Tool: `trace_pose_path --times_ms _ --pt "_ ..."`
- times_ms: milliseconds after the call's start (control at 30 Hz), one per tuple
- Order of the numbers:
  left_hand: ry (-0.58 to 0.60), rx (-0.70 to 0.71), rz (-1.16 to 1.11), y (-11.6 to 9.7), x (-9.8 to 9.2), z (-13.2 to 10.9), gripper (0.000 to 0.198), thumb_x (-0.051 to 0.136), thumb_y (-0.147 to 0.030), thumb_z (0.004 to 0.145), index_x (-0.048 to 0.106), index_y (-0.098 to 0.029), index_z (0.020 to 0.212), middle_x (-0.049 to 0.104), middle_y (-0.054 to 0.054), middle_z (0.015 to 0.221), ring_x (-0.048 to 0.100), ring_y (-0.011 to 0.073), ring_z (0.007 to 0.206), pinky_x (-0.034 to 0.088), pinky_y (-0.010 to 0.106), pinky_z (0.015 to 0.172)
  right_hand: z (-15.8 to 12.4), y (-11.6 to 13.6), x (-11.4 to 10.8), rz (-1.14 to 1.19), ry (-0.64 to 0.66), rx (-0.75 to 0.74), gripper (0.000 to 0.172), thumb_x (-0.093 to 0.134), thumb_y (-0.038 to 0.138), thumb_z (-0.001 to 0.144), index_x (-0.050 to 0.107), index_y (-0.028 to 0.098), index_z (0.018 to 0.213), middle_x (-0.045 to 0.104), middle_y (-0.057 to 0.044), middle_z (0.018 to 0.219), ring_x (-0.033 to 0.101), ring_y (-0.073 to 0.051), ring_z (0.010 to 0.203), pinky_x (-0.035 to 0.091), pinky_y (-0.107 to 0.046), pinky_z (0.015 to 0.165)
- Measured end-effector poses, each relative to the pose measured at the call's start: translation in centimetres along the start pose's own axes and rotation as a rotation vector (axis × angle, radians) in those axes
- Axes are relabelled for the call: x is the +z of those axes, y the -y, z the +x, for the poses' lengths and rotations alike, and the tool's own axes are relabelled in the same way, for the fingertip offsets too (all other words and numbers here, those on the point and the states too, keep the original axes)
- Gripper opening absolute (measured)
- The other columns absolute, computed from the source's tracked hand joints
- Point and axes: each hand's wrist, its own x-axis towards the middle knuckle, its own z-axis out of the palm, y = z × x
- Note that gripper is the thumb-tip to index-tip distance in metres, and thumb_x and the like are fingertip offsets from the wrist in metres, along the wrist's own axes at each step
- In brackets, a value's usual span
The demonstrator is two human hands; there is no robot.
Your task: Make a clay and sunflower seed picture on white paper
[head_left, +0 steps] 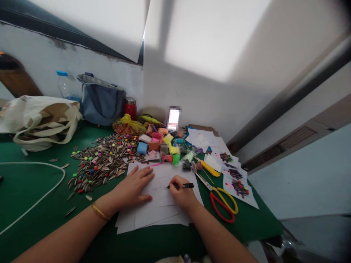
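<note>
Forearms (74,229) stretched over a green table (137,246)

Striped seeds (109,157), mixed with coloured balls (92,171), are heaped at the left. White paper (156,213) is stacked in front of the forearms' owner. The hands are set apart: the left hand (135,184) is laid flat on the paper, spread. Yellow-and-red scissors (211,188) are placed beyond the right hand (181,193), by which a black pen (188,185) is gripped over the paper, its tip near a faint drawing (161,183); whether it touches cannot be told.
</note>
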Motion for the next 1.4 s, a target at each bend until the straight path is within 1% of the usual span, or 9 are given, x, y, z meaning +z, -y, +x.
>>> trace_pose_path --times_ms 200,367,500,633,800,1000,1167,1300,1400 --pt "-0.009 -0.003 -0.005 0.0 0.0 0.0 0.076 0.070 -0.051 0.076 0.045 -0.025 0.143 0.042 0.013 0.152 0.036 0.0331 0.141 0.015 0.056 0.119 -0.1 -0.1 -0.1 0.037 0.003 -0.015 0.013 0.051 0.014 0.074 0.061 0.019 0.067 0.062 0.000 0.065 0.056 -0.015 0.066 0.038 -0.024 0.060" --pt "0.009 -0.006 -0.003 -0.1 -0.1 0.1 0.077 0.069 -0.052 0.076 0.044 -0.025 0.144 0.042 0.012 0.152 0.035 0.0329 0.142 0.015 0.056 0.119 0.2 -1.0 -0.4 0.110 -0.050 0.050 0.014 0.049 0.016 0.075 0.059 0.020 0.066 0.058 0.002 0.063 0.054 -0.014 0.062 0.038 -0.024 0.057" --pt "0.027 -0.015 0.008 -0.1 -0.2 0.1 0.078 0.069 -0.052 0.076 0.044 -0.023 0.144 0.040 0.013 0.153 0.033 0.0323 0.142 0.015 0.057 0.119 0.4 -1.3 -0.5 0.084 -0.038 0.076 0.013 0.050 0.018 0.075 0.059 0.020 0.066 0.057 0.002 0.062 0.052 -0.014 0.061 0.036 -0.024 0.056" --pt "0.000 0.000 -0.004 0.1 0.0 0.0 0.077 0.069 -0.052 0.076 0.044 -0.025 0.144 0.041 0.012 0.152 0.034 0.0322 0.142 0.015 0.056 0.120 0.3 -1.1 -0.4 0.063 -0.027 0.063 0.013 0.050 0.019 0.076 0.060 0.020 0.067 0.058 0.002 0.063 0.053 -0.014 0.062 0.036 -0.024 0.056" --pt "-0.002 0.000 -0.017 0.2 0.2 0.0 0.076 0.069 -0.052 0.076 0.045 -0.026 0.143 0.041 0.011 0.153 0.034 0.0325 0.142 0.014 0.055 0.120 0.3 -1.1 -0.4 0.045 -0.028 0.065 0.013 0.051 0.020 0.077 0.060 0.020 0.068 0.059 0.001 0.064 0.054 -0.014 0.063 0.037 -0.024 0.057" --pt "-0.019 0.010 0.000 0.2 0.3 0.0 0.076 0.069 -0.053 0.076 0.044 -0.025 0.143 0.042 0.011 0.152 0.034 0.0325 0.142 0.014 0.056 0.120 0.4 -1.4 -0.3 0.049 -0.022 0.073 0.013 0.050 0.018 0.074 0.060 0.020 0.066 0.058 0.002 0.062 0.053 -0.014 0.061 0.036 -0.024 0.055" --pt "0.017 -0.015 0.001 -0.1 -0.1 0.1 0.077 0.069 -0.052 0.076 0.045 -0.023 0.143 0.041 0.013 0.152 0.034 0.0323 0.142 0.015 0.056 0.119 0.3 -1.1 -0.4 0.060 -0.007 0.093 0.013 0.050 0.019 0.074 0.059 0.021 0.064 0.058 0.002 0.061 0.053 -0.014 0.061 0.036 -0.024 0.055" --pt "0.010 -0.011 -0.004 -0.2 -0.3 0.1 0.076 0.068 -0.052 0.077 0.044 -0.024 0.144 0.041 0.012 0.152 0.034 0.0319 0.142 0.014 0.056 0.120 0.3 -1.1 -0.4 0.074 -0.018 0.100 0.013 0.050 0.019 0.073 0.058 0.021 0.063 0.056 0.002 0.060 0.052 -0.014 0.059 0.035 -0.024 0.053" --pt "0.026 -0.015 0.006 -0.1 -0.3 0.1 0.077 0.068 -0.052 0.077 0.044 -0.022 0.144 0.040 0.013 0.153 0.034 0.0320 0.142 0.015 0.056 0.120 0.3 -1.2 -0.3 0.086 -0.026 0.089 0.013 0.049 0.019 0.074 0.057 0.021 0.063 0.056 0.002 0.060 0.051 -0.014 0.059 0.035 -0.024 0.053"
